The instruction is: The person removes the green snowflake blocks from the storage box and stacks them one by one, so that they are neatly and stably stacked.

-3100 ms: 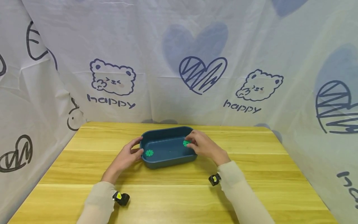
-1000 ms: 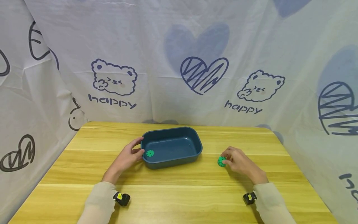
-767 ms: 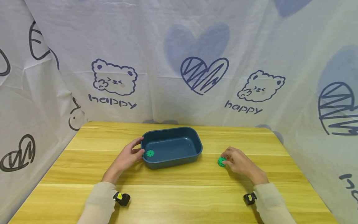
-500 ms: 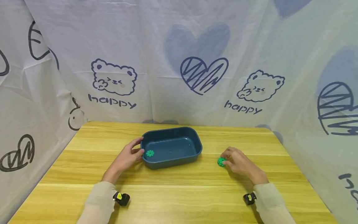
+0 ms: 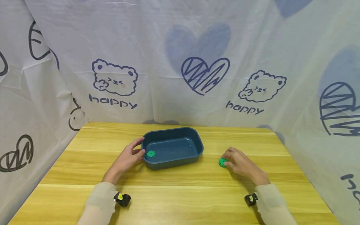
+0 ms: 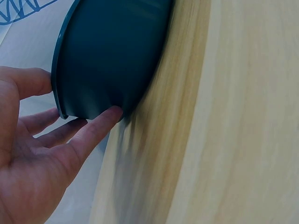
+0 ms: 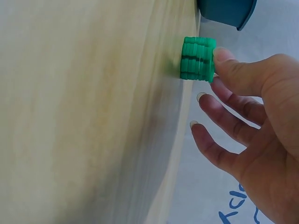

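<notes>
A dark blue plastic bin (image 5: 172, 162) stands on the wooden table. My left hand (image 5: 127, 157) holds its left end, thumb and fingers spread against the rim and outer wall in the left wrist view. Inside the bin, at that end, lies a green notched disc (image 5: 151, 153). To the right of the bin, a short stack of green notched discs (image 7: 198, 59) rests on the tabletop. My right hand (image 5: 241, 162) pinches the top of this stack. In the right wrist view the thumb presses its upper edge, the index finger is partly hidden, and the other fingers hang loosely curled.
The wooden table (image 5: 174, 200) ends at a pale printed curtain (image 5: 157, 87) behind and at both sides. A small black camera sits on each wrist, the left camera (image 5: 122, 199) and the right camera (image 5: 251, 199).
About three seconds ago my right hand was at a second disc inside the bin's right end. It has since moved right to the stack, and that disc is gone from the bin. Left hand unchanged.
</notes>
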The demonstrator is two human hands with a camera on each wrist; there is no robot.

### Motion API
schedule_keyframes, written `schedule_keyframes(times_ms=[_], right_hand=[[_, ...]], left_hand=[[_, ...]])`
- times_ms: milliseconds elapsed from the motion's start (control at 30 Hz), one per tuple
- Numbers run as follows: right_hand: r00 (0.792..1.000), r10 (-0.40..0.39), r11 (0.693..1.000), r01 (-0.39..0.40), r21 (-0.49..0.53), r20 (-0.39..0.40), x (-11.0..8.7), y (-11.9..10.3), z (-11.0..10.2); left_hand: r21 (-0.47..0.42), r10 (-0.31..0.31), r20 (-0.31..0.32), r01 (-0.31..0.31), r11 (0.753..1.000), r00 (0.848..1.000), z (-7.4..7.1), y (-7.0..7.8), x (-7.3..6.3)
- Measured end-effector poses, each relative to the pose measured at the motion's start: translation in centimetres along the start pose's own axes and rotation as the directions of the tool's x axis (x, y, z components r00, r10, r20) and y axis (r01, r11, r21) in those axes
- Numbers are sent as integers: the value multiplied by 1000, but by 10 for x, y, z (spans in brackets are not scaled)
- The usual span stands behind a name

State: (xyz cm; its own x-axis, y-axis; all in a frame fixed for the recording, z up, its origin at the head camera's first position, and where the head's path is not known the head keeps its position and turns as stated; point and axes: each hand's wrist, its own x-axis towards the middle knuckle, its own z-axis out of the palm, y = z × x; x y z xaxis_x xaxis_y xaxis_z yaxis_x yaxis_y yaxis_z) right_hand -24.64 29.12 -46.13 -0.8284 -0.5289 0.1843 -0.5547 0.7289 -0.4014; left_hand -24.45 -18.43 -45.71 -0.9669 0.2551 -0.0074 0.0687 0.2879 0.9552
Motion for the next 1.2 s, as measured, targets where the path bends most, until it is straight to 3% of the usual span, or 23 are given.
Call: schedule_keyframes(times_ms=[467,733,1200], right_hand=[[1000,-26,1000,27,8,-10,-1,2,2],[999,-2,1000,2,11,-44,6,-5,-2],[996,-40,997,46,68,-77,66,-62,-2]], left_hand=[[19,-8,-5,8,1000,1000,1,0,-1],[11,-3,-4,3,1000,1000,0,1,0],[16,2,0,-2,1000,1000,-1,1,0]])
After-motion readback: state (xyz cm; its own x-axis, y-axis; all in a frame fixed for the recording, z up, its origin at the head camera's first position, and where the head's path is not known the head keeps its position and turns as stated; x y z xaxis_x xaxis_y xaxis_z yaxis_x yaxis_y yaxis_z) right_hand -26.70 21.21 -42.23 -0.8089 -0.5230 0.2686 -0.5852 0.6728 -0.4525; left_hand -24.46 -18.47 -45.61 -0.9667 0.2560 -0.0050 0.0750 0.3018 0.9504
